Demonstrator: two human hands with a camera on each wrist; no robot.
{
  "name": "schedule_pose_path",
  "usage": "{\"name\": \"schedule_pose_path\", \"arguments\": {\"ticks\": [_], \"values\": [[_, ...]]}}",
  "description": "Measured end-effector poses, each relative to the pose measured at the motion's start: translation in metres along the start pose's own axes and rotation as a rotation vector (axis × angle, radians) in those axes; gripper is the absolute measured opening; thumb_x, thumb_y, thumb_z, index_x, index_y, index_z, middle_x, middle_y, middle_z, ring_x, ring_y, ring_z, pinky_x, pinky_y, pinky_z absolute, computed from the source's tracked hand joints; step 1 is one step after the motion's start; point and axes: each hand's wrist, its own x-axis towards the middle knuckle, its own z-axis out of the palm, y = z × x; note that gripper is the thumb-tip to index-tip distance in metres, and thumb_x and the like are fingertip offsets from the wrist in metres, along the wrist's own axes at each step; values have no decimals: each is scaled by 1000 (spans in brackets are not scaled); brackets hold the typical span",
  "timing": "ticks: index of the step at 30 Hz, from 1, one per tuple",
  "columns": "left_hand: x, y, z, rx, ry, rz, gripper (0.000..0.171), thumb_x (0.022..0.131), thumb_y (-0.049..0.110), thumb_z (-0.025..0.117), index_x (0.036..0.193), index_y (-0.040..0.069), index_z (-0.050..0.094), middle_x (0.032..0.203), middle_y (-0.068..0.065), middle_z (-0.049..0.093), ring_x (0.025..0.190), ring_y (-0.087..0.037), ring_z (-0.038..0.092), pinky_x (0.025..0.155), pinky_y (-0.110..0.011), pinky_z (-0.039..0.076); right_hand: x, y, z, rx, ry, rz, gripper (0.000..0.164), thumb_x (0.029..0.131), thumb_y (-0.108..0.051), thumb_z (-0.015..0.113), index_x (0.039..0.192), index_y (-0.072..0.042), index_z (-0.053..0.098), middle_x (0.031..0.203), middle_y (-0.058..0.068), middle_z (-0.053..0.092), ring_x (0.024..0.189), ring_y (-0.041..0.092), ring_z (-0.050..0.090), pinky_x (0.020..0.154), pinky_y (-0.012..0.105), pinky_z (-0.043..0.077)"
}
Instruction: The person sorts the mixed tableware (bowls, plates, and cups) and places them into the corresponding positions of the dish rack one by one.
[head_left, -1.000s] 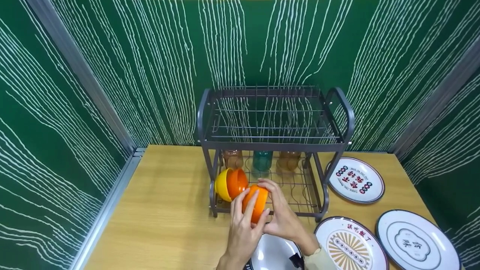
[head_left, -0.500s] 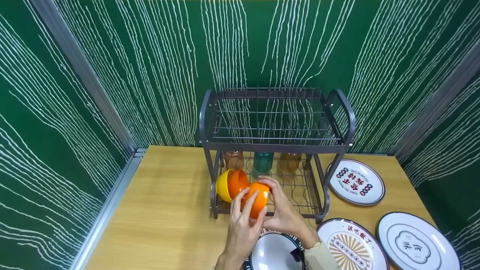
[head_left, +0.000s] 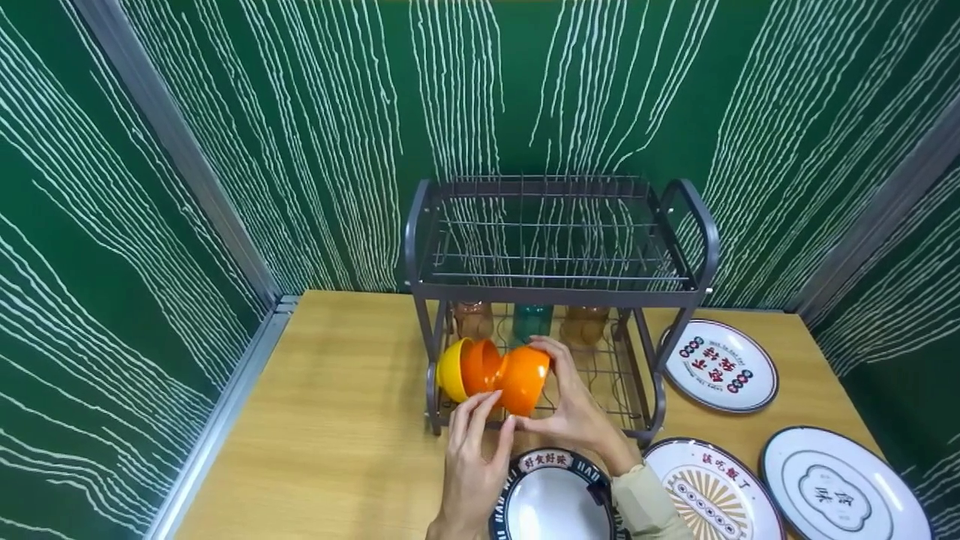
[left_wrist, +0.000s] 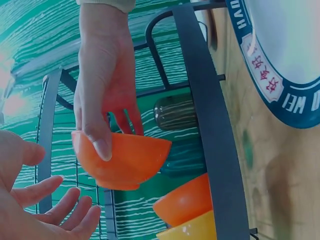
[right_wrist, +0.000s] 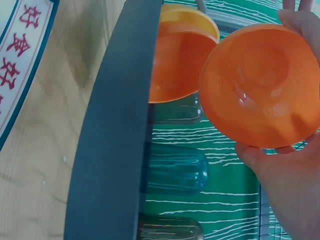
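Note:
My right hand (head_left: 581,416) grips an orange bowl (head_left: 525,381) by its rim, thumb on one side and fingers on the other. The bowl is tipped on its side at the front of the dish rack's lower tier. Just left of it, another orange bowl (head_left: 480,367) leans inside a yellow bowl (head_left: 450,371) on that tier. My left hand (head_left: 474,469) is below the held bowl with its fingers spread. In the left wrist view, a gap separates the left fingers (left_wrist: 45,189) from the held orange bowl (left_wrist: 125,160).
The dark two-tier dish rack (head_left: 559,292) stands against the green wall. Behind the bowls are several tinted glasses, one teal (head_left: 532,322). A dark-rimmed white dish (head_left: 555,510) lies in front; plates (head_left: 720,367) lie to the right.
The held orange bowl has turned and moved slightly up in the head view. The left hand, earlier at the bowl with its fingers, has drawn down away from it. The right hand keeps its grip.

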Motion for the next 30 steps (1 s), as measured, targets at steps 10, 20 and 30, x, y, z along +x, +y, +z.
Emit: {"name": "schedule_pose_path", "arguments": {"ticks": [10, 20, 30], "values": [[-9, -10, -7, 18, 19, -27, 34, 92, 25, 63, 124, 14, 60, 122, 4, 53, 113, -11, 50, 98, -28, 44, 1, 19, 4, 35, -38, 84, 98, 62, -8, 88, 137, 11, 29, 145, 18, 30, 123, 32, 44, 106, 36, 37], [-21, -19, -9, -3, 51, -61, 33, 91, 22, 64, 124, 18, 60, 119, 4, 55, 111, -13, 53, 99, -28, 44, 5, 31, 10, 74, -64, 100, 96, 61, -5, 86, 138, 10, 31, 145, 19, 29, 125, 32, 41, 102, 59, 34], [-27, -32, -13, 7, 86, -140, 30, 90, 19, 66, 120, 14, 62, 117, 5, 57, 110, -14, 55, 97, -33, 45, 7, 41, 13, 44, -109, 92, 96, 60, -6, 87, 137, 10, 32, 143, 23, 30, 125, 40, 37, 102, 66, 28]]}}
